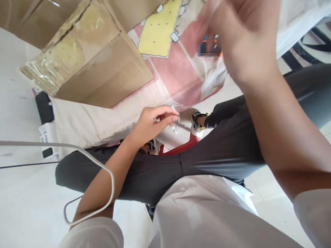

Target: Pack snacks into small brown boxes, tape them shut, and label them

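Note:
My left hand is closed in a pinch above the gap between my knees, beside the cloth's edge. Between its thumb and fingers is a small, thin, clear-and-white strip, too small to name surely. My right hand is raised at the upper right over the pink and white cloth. Motion smears its fingers, so their grip does not show. Partly behind those fingers lies a small dark box with blue and orange edges. To the left of it rests a yellow sheet with small dots and white tabs.
A taped cardboard box takes up the upper left, with more cardboard behind. Black objects and a white labelled piece lie at the left. A grey cable loops across my left forearm. Below are my shoes and something red.

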Demonstrator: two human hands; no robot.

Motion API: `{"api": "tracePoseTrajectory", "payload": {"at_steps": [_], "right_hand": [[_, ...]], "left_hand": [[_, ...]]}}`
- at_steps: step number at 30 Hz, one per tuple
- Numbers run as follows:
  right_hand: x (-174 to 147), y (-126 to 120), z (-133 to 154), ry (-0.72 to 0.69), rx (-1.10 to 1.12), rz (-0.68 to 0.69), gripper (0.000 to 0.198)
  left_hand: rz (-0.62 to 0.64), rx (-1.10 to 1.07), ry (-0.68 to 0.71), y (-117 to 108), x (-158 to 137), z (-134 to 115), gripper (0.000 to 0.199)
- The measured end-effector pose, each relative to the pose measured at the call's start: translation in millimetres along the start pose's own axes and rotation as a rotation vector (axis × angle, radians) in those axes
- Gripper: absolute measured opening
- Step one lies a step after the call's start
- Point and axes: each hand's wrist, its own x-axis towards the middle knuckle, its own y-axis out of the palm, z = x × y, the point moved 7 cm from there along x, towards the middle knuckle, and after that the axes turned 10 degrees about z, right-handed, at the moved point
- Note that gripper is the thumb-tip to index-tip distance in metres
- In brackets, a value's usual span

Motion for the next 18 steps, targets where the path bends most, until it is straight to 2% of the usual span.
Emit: {"api": "tracePoseTrajectory", "payload": {"at_steps": [2,5,8,11,18], "right_hand": [[-12,23,21,-0.019,-0.049,0.074,0.032],[-17,53,34,-0.049,-0.002,0.202,0.026],[-13,57,35,-0.088,-0.045,0.14,0.023],[-10,52,35,-0.148,-0.228,0.054,0.023],[-13,65,19,-0.187,-0.334,0.098,0.026]], "left_hand": [[-0.043,0.063,0.041,-18,-5,-9,0.016],[-0.154,0.139,0.073,-41,-11,-20,0.014],[-0.255,0.139,0.004,-53,-13,-21,0.013],[-0.271,0.068,-0.107,-51,-11,-11,0.015],[-0.233,0.029,-0.24,-41,-6,9,0.017]]}}
